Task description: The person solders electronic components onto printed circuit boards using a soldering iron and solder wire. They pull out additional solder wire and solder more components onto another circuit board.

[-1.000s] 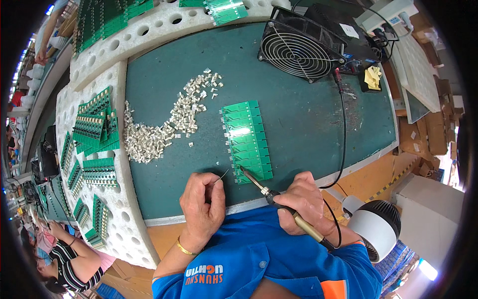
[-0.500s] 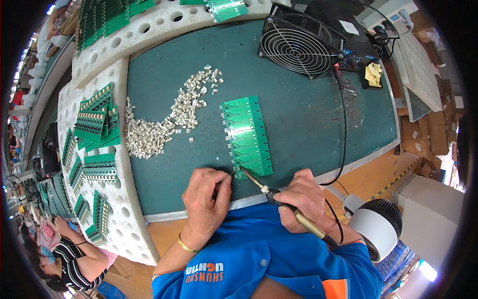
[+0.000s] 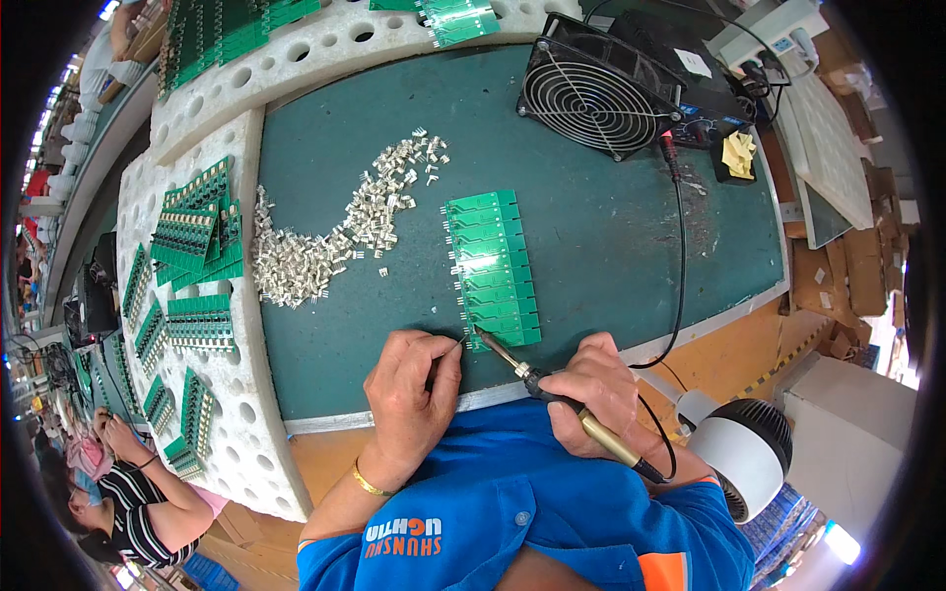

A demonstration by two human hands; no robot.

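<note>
Head, left hand (image 3: 412,394): thin wire (image 3: 459,344) pinched
Right hand (image 3: 598,394): soldering iron (image 3: 537,382) gripped
Circuit board (image 3: 493,271): best heated briefly, unshifted

A black wire-grilled fan (image 3: 591,103) faces me; a white-and-black fan (image 3: 724,455) and cardboard boxes (image 3: 820,279) stand to my right, a striped-shirted co-worker (image 3: 148,517) to my left.

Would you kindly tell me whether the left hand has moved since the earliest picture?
Yes: judged against the heap of small white connectors, the left hand has moved rightward, closer to the green circuit board.
</note>
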